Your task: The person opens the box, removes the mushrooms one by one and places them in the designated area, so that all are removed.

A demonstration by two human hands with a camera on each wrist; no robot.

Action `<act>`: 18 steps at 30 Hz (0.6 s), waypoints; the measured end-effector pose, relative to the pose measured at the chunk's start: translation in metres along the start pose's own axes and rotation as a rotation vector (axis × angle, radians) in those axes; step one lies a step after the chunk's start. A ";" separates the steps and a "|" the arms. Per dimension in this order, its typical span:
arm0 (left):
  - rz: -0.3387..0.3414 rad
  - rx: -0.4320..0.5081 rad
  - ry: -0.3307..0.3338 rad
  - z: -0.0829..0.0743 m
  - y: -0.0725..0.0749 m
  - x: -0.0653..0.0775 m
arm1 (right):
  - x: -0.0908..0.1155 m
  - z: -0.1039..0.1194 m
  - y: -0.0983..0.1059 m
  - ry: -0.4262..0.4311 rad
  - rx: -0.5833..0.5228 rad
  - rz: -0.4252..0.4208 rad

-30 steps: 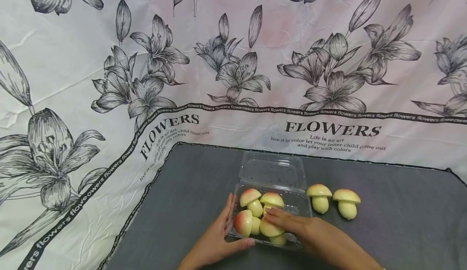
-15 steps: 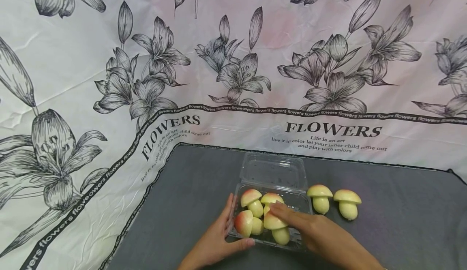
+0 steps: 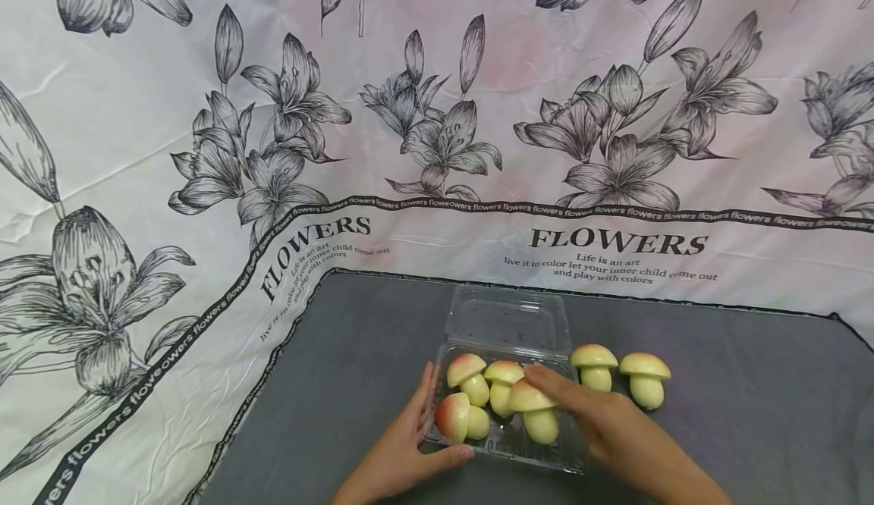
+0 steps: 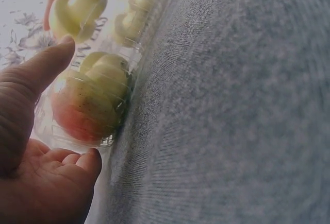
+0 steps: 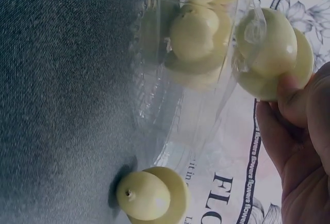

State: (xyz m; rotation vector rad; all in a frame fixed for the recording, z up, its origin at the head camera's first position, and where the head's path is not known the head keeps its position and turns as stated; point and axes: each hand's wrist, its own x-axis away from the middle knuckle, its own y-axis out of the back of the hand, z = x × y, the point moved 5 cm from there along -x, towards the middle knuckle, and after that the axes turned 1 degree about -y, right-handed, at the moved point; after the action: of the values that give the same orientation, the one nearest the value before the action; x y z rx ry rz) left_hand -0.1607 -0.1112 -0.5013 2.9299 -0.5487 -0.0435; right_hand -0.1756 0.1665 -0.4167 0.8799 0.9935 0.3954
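My left hand (image 3: 399,452) holds the front left corner of a clear plastic clamshell box (image 3: 526,456), fingers along its left side and thumb at the front edge. With the thumb on its cap, my right hand (image 3: 608,425) pinches a mushroom-shaped piece (image 5: 270,44), pale yellow-green with a reddish cap top. That piece is over the right half of the box, stem towards me. Inside the box lie three like pieces: one at the back left (image 3: 467,376), one on its side at the front left (image 3: 454,418), one in the back middle (image 3: 503,384).
The box's lid (image 3: 508,323) lies folded back. Two more mushroom-shaped pieces, one nearer the box (image 3: 592,361) and one farther right (image 3: 646,380), stand on the grey cloth (image 3: 369,353). A flower-printed curtain (image 3: 437,239) borders the table behind and at the left.
My right hand has moved the mushroom-shaped piece rightwards and lifted it off the others. The back middle piece shows more fully now. My left hand stays at the box.
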 end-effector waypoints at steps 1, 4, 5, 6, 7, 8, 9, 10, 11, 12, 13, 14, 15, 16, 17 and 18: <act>-0.002 0.000 0.000 0.000 0.000 0.000 | 0.000 -0.001 0.001 -0.010 -0.002 -0.006; -0.002 -0.005 -0.001 0.000 0.000 0.001 | 0.000 -0.003 0.006 -0.013 0.000 -0.030; -0.001 -0.004 -0.001 -0.001 -0.001 0.001 | 0.000 -0.003 0.008 -0.005 -0.003 -0.045; -0.001 -0.002 -0.002 -0.001 -0.001 0.001 | 0.000 -0.003 0.009 0.001 -0.003 -0.059; 0.000 0.001 -0.003 -0.001 -0.001 0.001 | 0.000 -0.004 0.010 0.008 0.003 -0.077; 0.001 0.003 -0.005 -0.001 -0.001 0.001 | 0.001 -0.005 0.012 0.020 0.018 -0.099; 0.001 0.005 -0.007 -0.002 -0.001 0.001 | 0.001 -0.006 0.013 0.015 0.025 -0.114; 0.002 0.007 -0.010 -0.002 -0.001 0.001 | 0.002 -0.007 0.014 0.006 0.025 -0.126; 0.001 0.010 -0.012 -0.002 -0.001 0.001 | 0.003 -0.008 0.015 0.001 0.027 -0.141; 0.000 0.009 -0.013 -0.003 -0.001 0.001 | 0.003 -0.010 0.017 -0.011 0.026 -0.155; 0.000 0.010 -0.016 -0.003 -0.001 0.001 | 0.004 -0.011 0.018 -0.017 0.024 -0.173; 0.001 0.009 -0.017 -0.003 -0.001 0.001 | 0.005 -0.012 0.019 -0.023 0.019 -0.191; 0.001 0.008 -0.018 -0.003 -0.001 0.001 | 0.005 -0.014 0.021 -0.038 0.007 -0.205; 0.001 0.007 -0.017 -0.003 -0.001 0.002 | 0.006 -0.015 0.023 -0.042 0.007 -0.223; 0.000 0.004 -0.016 -0.003 -0.001 0.002 | 0.007 -0.017 0.024 -0.062 0.004 -0.232; 0.000 0.002 -0.015 -0.003 -0.001 0.002 | 0.008 -0.018 0.026 -0.073 0.008 -0.243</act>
State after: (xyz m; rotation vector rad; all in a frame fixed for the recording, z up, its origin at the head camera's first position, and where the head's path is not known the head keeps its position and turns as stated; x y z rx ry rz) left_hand -0.1585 -0.1107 -0.4984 2.9341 -0.5507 -0.0651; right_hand -0.1847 0.1953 -0.4049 0.7645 1.0205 0.1525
